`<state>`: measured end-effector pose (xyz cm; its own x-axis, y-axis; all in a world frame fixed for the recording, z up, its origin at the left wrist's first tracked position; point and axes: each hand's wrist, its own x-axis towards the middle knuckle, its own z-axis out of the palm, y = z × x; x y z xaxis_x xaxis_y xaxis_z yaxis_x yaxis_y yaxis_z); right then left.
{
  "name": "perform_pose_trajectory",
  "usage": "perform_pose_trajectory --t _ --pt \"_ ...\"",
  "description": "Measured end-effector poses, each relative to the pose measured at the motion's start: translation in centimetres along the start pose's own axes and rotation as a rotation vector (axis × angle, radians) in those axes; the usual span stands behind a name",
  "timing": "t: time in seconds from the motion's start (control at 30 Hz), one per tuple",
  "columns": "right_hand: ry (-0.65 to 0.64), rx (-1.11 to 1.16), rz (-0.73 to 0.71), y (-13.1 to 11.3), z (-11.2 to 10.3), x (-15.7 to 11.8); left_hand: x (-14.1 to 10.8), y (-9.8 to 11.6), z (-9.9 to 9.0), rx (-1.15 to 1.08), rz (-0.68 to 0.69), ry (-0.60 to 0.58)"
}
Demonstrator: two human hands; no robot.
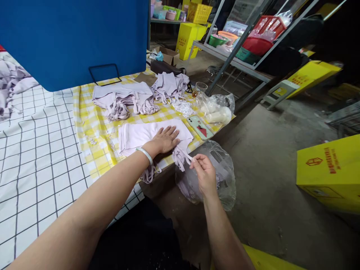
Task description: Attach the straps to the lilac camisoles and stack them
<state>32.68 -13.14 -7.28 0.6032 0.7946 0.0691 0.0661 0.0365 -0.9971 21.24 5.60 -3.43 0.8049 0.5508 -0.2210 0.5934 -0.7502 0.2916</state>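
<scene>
A low stack of pale lilac fabric pieces with straps [140, 135] lies on the yellow checked cloth at the table edge. My left hand [164, 140] rests flat on the stack, fingers spread, a pale bangle at the wrist. At the stack's right corner, my right hand [203, 168] pinches a thin lilac strap [187, 154] between thumb and fingers, drawn out from the cloth. Other straps dangle over the table edge. Behind lies a thicker stack of the same strapped pieces [120, 92], with a looser heap [170, 84] to its right.
A phone [200, 127], a plastic bag with white contents [219, 112] and a glass [200, 88] stand on the right. A clear plastic bag [225, 180] hangs below the edge. A blue panel [75, 37] rises at the back left. Yellow boxes [329, 172] stand on the floor.
</scene>
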Motion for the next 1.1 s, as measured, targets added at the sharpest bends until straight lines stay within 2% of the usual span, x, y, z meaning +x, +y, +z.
perform_pose_trajectory --t 0.1,0.2,0.3,0.4,0.53,0.7,0.8,0.87,0.93,1.03,1.1 --pt "0.032 -0.035 -0.038 0.1 -0.9 -0.4 0.1 0.0 0.0 -0.008 0.002 0.009" --pt "0.056 -0.26 -0.141 0.4 -1.9 -0.7 0.2 -0.1 0.2 -0.015 0.003 0.02" --pt "-0.014 -0.598 -0.308 1.1 -2.2 -0.8 0.2 -0.1 0.3 -0.014 0.007 0.026" --pt "-0.124 -0.821 -0.343 1.9 -1.9 -0.8 0.0 0.0 0.2 -0.015 0.014 0.027" --pt "-0.21 -0.807 -0.305 1.9 -1.8 -0.7 -0.2 0.0 -0.2 -0.009 0.006 0.005" --pt "-0.29 -0.696 -0.398 0.1 -2.8 -0.7 0.0 0.1 0.2 -0.011 0.006 0.008" --pt "-0.319 -0.754 -0.432 -0.2 -3.0 -0.5 0.3 0.2 0.3 -0.023 0.007 0.014" --pt "-0.321 -0.8 -0.452 0.0 -2.9 -0.5 0.4 -0.2 -0.5 -0.068 0.012 0.001" --pt "-0.234 -0.807 -0.48 0.2 -2.5 -0.9 0.1 -1.4 -2.2 -0.161 0.025 0.053" --pt "-0.037 -0.716 -0.494 0.0 -1.2 -2.2 -1.5 -4.8 -4.9 -0.282 0.012 0.291" --pt "-0.07 -0.612 -0.458 -0.4 0.4 -3.5 -3.4 -7.1 -5.8 -0.271 -0.023 0.417"
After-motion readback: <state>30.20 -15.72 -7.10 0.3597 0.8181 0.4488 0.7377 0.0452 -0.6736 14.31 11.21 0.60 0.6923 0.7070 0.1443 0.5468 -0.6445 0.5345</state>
